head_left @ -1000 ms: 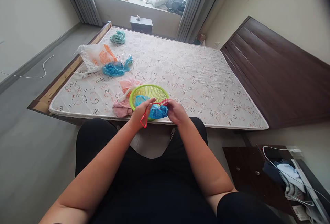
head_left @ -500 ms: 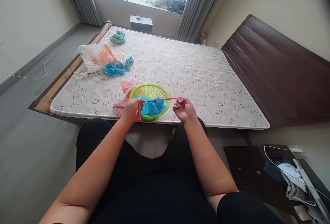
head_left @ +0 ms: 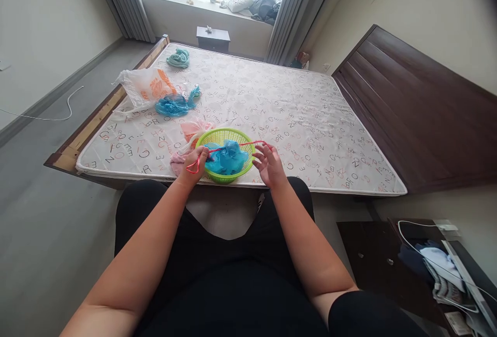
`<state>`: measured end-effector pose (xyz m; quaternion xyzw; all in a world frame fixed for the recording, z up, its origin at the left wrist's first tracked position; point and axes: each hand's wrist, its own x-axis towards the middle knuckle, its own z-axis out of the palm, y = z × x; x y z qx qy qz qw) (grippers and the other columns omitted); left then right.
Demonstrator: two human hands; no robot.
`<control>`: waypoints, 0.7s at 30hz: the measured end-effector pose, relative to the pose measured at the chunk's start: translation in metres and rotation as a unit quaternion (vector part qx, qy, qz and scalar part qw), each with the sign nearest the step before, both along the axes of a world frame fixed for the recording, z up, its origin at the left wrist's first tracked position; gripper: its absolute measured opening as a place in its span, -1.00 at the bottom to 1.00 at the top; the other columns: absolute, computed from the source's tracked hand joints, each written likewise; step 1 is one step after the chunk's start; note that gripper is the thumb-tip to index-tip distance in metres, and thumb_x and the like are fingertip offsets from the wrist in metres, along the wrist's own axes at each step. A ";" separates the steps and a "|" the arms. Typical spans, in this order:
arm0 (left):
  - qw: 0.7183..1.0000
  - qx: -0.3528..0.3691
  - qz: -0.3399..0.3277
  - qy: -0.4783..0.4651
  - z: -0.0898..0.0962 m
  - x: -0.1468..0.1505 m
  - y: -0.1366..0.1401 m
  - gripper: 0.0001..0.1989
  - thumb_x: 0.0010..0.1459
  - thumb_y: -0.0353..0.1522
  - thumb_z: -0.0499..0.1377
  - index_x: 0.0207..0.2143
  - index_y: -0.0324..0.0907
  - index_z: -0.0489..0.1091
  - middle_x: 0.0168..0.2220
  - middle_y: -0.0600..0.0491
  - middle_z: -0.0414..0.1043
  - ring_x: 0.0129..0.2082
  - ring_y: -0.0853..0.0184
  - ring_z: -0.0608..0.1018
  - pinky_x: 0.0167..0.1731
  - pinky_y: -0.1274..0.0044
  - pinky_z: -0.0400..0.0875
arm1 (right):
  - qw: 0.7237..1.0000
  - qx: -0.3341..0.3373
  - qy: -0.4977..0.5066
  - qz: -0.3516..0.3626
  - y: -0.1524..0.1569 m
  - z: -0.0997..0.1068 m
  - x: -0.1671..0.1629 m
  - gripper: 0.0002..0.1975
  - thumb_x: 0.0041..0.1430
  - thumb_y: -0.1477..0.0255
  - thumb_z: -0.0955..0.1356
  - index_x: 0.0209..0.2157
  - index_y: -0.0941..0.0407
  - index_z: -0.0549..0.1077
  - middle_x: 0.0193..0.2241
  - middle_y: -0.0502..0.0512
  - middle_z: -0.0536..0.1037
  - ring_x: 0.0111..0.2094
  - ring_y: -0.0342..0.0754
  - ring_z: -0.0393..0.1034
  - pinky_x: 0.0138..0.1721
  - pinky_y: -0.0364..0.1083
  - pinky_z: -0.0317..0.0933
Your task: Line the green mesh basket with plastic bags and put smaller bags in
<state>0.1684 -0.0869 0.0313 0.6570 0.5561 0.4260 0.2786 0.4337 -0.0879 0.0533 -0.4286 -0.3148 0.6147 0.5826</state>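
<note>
A blue plastic bag [head_left: 229, 162] sits bunched in a green basket [head_left: 245, 171] at the mattress's near edge. A red string [head_left: 247, 144] runs across the gathered top of the bag. At the basket's left rim, my left hand [head_left: 195, 165] is closed on one part of the string, and a loose loop hangs from it. My right hand [head_left: 269, 166], just right of the basket, has the other end at its thumb and forefinger while its remaining fingers are loosely spread. Left of the basket lie a pink cloth [head_left: 177, 163] and a pinkish plastic bag [head_left: 193, 129].
The patterned mattress [head_left: 310, 114] spreads out beyond the basket. On its left are a white and orange plastic bag [head_left: 149, 86], another blue plastic bag [head_left: 173, 105] and a green cloth [head_left: 178, 58]. A dark nightstand [head_left: 373, 259] stands at lower right, a headboard [head_left: 411, 104] at right.
My right hand has moved slightly left and its fingers have loosened from a fist. The string, taut before, now sags a little at the right. My left hand has shifted slightly left.
</note>
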 end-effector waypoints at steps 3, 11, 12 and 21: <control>1.000 0.014 -0.022 -0.016 0.009 0.008 -0.007 -0.60 0.39 -0.09 0.00 -0.41 -0.12 0.38 -0.40 0.03 0.51 -0.33 0.25 0.54 -0.23 0.42 0.43 | 0.984 0.045 -0.165 0.058 -0.001 -0.002 -0.013 -0.16 -0.03 0.13 0.53 0.25 -0.13 0.20 0.17 0.14 0.42 -0.15 -0.03 0.49 -0.22 -0.04 0.45; 0.985 0.150 -0.057 -0.064 0.030 0.032 -0.028 -0.80 0.24 -0.18 0.23 -0.28 -0.10 0.35 -0.17 -0.02 0.53 -0.11 0.21 0.57 -0.01 0.31 0.47 | 0.888 0.122 -0.426 0.124 0.006 0.010 -0.044 -0.72 0.11 0.22 0.41 -0.19 0.07 0.51 -0.29 0.04 0.56 -0.23 0.02 0.45 -0.12 0.03 0.36; 0.982 0.173 -0.020 -0.073 0.029 0.032 -0.028 -0.75 0.19 -0.18 0.28 -0.22 -0.09 0.34 -0.06 -0.05 0.50 -0.02 0.18 0.55 0.05 0.28 0.45 | 0.892 0.117 -0.422 0.113 0.009 0.015 -0.043 -0.75 0.13 0.22 0.39 -0.22 0.08 0.50 -0.34 0.01 0.55 -0.28 0.00 0.43 -0.17 0.00 0.35; 0.993 0.020 -0.043 -0.105 0.010 0.031 -0.013 -0.54 0.00 -0.07 0.38 -0.11 -0.07 0.46 -0.36 0.02 0.51 -0.35 0.14 0.61 -0.27 0.25 0.61 | 0.823 0.282 -0.428 0.244 -0.013 0.071 -0.061 -0.69 0.15 0.48 0.34 -0.04 0.05 0.49 -0.12 0.05 0.57 -0.06 0.02 0.44 0.04 0.04 0.32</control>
